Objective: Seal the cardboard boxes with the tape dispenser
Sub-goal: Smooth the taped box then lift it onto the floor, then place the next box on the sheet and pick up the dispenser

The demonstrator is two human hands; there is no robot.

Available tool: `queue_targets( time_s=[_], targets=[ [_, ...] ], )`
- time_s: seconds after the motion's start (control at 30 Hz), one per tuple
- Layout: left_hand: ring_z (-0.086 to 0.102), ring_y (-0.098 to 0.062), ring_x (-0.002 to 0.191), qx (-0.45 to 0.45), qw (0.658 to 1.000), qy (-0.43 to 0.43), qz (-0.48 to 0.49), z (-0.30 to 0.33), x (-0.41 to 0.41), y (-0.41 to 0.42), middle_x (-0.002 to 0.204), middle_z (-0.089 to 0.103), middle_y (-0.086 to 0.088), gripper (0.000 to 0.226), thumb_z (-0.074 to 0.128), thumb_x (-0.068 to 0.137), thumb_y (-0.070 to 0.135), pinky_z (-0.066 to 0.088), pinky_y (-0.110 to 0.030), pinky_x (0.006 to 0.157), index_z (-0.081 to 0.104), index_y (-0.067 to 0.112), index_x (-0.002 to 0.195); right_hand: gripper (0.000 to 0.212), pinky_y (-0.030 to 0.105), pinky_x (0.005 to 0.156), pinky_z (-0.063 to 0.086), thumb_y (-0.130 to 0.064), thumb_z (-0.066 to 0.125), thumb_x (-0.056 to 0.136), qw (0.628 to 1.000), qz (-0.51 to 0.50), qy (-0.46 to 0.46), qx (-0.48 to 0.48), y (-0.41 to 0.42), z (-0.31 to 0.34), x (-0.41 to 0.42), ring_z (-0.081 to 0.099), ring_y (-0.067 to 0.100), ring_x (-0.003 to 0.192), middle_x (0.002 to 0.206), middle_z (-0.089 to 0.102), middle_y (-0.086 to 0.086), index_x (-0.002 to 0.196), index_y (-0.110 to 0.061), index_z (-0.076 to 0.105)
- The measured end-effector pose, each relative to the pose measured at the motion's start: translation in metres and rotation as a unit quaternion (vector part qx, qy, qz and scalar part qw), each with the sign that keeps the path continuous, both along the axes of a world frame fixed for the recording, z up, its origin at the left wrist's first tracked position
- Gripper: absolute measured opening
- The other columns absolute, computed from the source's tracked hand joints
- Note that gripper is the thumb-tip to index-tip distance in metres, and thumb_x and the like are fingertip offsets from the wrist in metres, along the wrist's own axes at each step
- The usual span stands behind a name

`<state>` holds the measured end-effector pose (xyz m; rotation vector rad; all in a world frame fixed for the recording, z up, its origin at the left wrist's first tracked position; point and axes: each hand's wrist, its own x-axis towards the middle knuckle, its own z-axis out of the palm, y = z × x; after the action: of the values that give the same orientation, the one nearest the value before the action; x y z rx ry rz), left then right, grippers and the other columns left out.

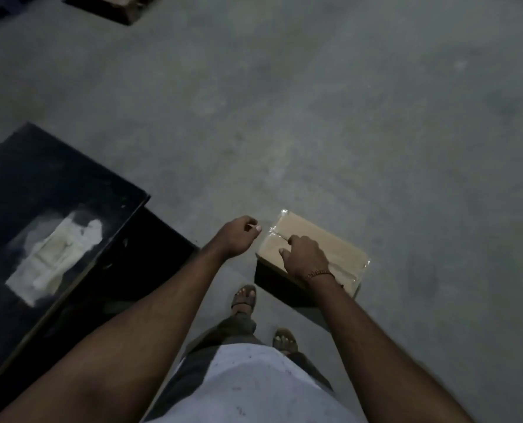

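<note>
A small cardboard box (336, 248) sits on the concrete floor just ahead of my feet, its top flaps closed and clear tape shining along its edges. My right hand (304, 257) rests on the box top, fingers curled, thumb out to the left. To the left of the box hovers my left hand (237, 236), loosely closed, with nothing visible in it. No tape dispenser is in view.
A large black table or crate (25, 193) with a pale torn label stands at the left. Another brown box (113, 6) lies at the top left edge. My sandalled feet (245, 296) stand just behind the small box. Grey concrete floor (376, 117) stretches ahead and right.
</note>
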<state>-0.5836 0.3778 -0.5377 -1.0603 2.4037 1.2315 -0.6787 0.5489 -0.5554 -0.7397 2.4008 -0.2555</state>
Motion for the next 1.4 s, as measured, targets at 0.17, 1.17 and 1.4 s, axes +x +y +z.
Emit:
queue_targets(
  time_s=[0.17, 1.17, 1.4],
  targets=[
    [0.065, -0.027, 0.122, -0.016, 0.997, -0.039, 0.064, 0.013, 0.082, 0.020, 0.134, 0.069, -0.008, 0.043, 0.059, 0.104, 0.047, 0.051, -0.036, 0.101, 0.067, 0.015, 0.133, 0.042, 0.043, 0.098, 0.051, -0.045, 0.053, 0.105, 0.985, 0.167, 0.024, 0.028, -0.011, 0.018, 0.039, 0.061, 0.039, 0.124, 0.134, 0.063, 0.017, 0.130, -0.012, 0.060],
    [0.055, -0.027, 0.136, -0.008, 0.826, -0.164, 0.539, 0.006, 0.641, 0.223, 0.151, 0.057, -0.007, 0.053, 0.051, 0.108, 0.046, 0.045, -0.039, 0.108, 0.051, 0.016, 0.151, 0.039, 0.046, 0.101, 0.054, -0.035, 0.049, 0.110, 0.589, 0.801, 0.091, 0.055, -0.043, 0.044, 0.573, 0.063, 0.034, 0.125, 0.139, 0.062, 0.015, 0.140, -0.013, 0.061],
    [0.048, -0.030, 0.144, 0.027, 0.733, -0.173, 0.658, 0.008, 0.749, 0.307, 0.159, 0.048, -0.009, 0.054, 0.046, 0.110, 0.045, 0.042, -0.040, 0.111, 0.046, 0.016, 0.154, 0.043, 0.046, 0.104, 0.051, -0.038, 0.047, 0.110, 0.457, 0.881, 0.118, 0.003, -0.021, 0.045, 0.692, 0.061, 0.036, 0.129, 0.143, 0.059, 0.016, 0.144, -0.011, 0.055]
  ],
)
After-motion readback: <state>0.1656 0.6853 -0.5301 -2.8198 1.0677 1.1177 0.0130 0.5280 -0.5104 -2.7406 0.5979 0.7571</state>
